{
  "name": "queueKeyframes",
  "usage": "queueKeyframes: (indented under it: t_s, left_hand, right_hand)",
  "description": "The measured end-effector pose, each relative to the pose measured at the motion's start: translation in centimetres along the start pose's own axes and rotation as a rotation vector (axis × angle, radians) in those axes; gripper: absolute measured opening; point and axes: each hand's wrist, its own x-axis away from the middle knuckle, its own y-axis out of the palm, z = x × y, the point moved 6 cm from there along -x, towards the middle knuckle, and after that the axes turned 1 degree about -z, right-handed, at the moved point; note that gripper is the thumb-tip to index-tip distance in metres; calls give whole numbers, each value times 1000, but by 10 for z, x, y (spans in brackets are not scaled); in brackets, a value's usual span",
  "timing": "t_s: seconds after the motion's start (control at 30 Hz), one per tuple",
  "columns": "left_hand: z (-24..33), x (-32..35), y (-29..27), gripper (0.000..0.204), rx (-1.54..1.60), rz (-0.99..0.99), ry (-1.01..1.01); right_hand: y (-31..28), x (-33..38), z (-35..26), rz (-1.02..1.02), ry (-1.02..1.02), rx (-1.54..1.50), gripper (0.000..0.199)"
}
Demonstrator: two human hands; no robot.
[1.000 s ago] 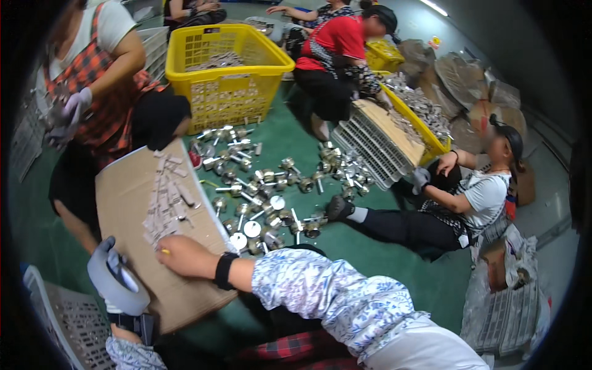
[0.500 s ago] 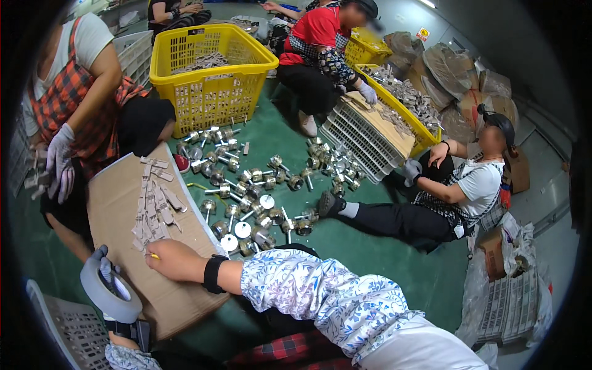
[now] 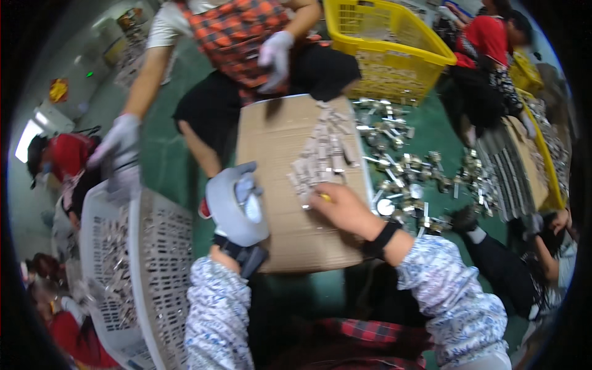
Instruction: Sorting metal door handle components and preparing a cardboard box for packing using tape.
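Head view has swung left since half a second ago: cardboard sheet (image 3: 277, 148) was off to the left, now dead centre in front of the wearer. White crate (image 3: 163, 246) of small metal parts, just a corner before, now shows at far left. Co-worker opposite has reached over it, one gloved hand (image 3: 123, 148) at its far end; blur hides any grip.

Left hand (image 3: 246, 185): gloved, carrying the grey tape roll (image 3: 222, 206), which sits around it over the sheet's left edge. Can't tell if the fingers clench it.

Right hand (image 3: 345, 209): bare, fingers bunched at the near end of the metal strip pile (image 3: 324, 145), on the sheet's right half. Yellow bit at the fingertips; can't tell if held or worn, or whether a strip is pinched.

Same pose at the pile as before, so work there looks unchanged; mainly the viewpoint moved. Stemmed metal fittings (image 3: 385, 206) lie right of the sheet.
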Motion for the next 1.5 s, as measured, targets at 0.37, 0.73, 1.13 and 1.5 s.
queueKeyframes:
  t_s: [0.37,0.73,1.13,1.5]
  left_hand:
    - [11,4,-13,40,229,17,-36]
    - [8,-1,-28,42,269,2,-60]
    - [15,1,-28,38,259,106,41]
    - [17,3,-25,46,363,36,20]
  right_hand:
    - [7,-2,-4,-98,66,-39,27]
    - [1,1,-3,-77,75,-29,27]
    - [3,-1,0,-81,69,-17,27]
    - [4,-2,3,-89,75,-4,27]
